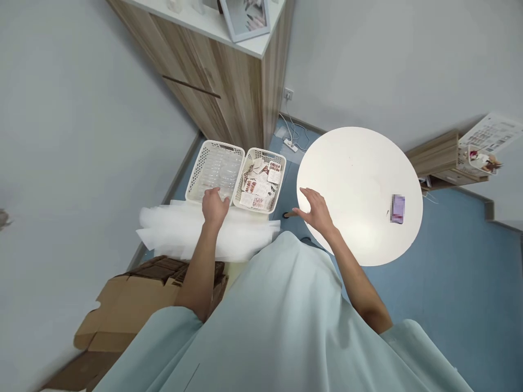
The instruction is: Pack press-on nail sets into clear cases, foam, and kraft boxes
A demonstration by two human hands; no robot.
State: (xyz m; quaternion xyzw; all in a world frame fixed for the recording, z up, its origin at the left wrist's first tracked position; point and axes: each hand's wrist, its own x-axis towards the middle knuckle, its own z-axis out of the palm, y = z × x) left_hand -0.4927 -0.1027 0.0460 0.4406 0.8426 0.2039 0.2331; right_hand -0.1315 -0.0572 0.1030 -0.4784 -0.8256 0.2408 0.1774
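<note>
My left hand is over the front edge of a white basket of clear plastic pieces. Its thumb stands apart from the partly curled fingers, and I see nothing in its grasp. Beside that basket is a second white basket, filled with printed cards, some bearing press-on nails. My right hand hangs empty at the left edge of a round white table, thumb and fingers spread.
White foam sheeting lies before the baskets, with flattened cardboard boxes at lower left. A wooden cabinet stands behind. On the table is a small purple item, blurred out. A power strip with cables lies on the floor.
</note>
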